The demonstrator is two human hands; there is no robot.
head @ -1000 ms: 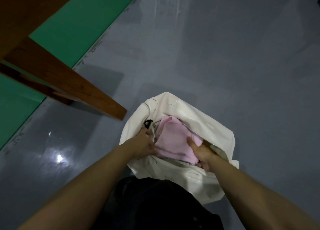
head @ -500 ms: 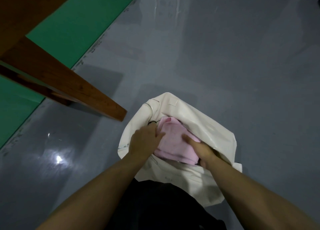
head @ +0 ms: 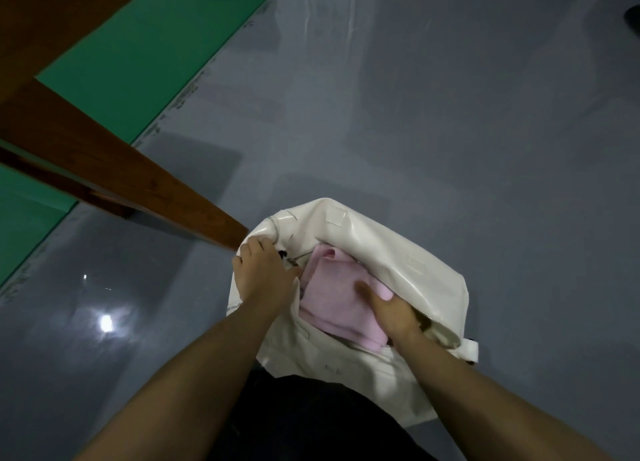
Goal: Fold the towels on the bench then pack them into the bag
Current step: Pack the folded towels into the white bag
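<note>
- White, glossy bag (head: 381, 252) sits on the grey floor (head: 450, 131) in the head view, its mouth open toward the camera, with a zip running along the rim.
- Pink folded towel (head: 341, 297) lies inside the bag's opening, most of its top face showing.
- Left hand (head: 263, 275) rests on the bag's left rim beside the zip, fingers curled over the edge and gripping it.
- Right hand (head: 391, 313) is at the towel's right end, thumb laid across the pink cloth; its other fingers go down under the towel inside the bag, so it seems to pinch the towel, though the hidden fingers cannot be read.
- Brown wooden bench (head: 114, 169) slants in from the upper left, its end just beside the bag's left rim.
- Green strip of floor (head: 156, 44) lies behind the bench.
- Dark clothing (head: 311, 422) of the person fills the bottom centre between both forearms.
</note>
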